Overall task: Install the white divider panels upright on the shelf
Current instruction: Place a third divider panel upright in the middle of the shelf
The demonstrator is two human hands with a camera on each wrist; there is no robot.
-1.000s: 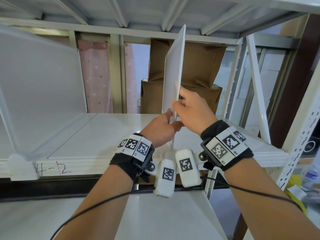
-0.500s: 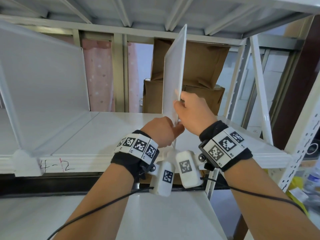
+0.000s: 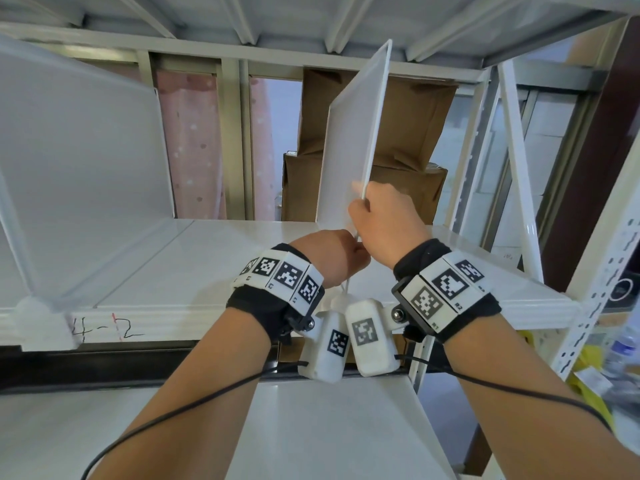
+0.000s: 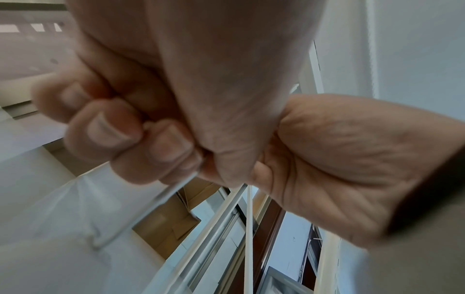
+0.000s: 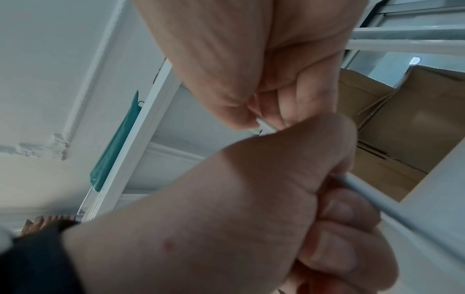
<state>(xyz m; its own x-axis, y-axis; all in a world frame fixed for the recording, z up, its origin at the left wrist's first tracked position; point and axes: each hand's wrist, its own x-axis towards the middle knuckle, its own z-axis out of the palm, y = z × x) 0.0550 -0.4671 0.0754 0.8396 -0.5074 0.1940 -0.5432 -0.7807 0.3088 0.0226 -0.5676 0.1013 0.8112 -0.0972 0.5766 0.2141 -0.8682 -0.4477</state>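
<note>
A white divider panel (image 3: 349, 140) stands nearly upright over the middle of the white shelf (image 3: 207, 268), its top leaning right. My right hand (image 3: 381, 220) pinches its near edge. Just below, my left hand (image 3: 332, 254) grips the same edge at the lower corner. In the left wrist view my left hand's curled fingers (image 4: 120, 135) wrap the thin panel edge (image 4: 166, 193). The right wrist view has my right hand (image 5: 251, 83) pinching the edge (image 5: 263, 124) above the left hand (image 5: 251, 199). A second divider (image 3: 79, 150) stands upright at the shelf's left in a white foot (image 3: 38, 320).
Brown cardboard boxes (image 3: 408, 112) stand behind the shelf. The upper shelf (image 3: 277, 22) hangs close above the panel's top. White uprights and a diagonal brace (image 3: 519, 174) close off the right side. A lower shelf (image 3: 311, 427) lies beneath my forearms.
The panel has turned a little, so more of its left face shows and its top leans further right. My left hand has closed tighter round the lower edge.
</note>
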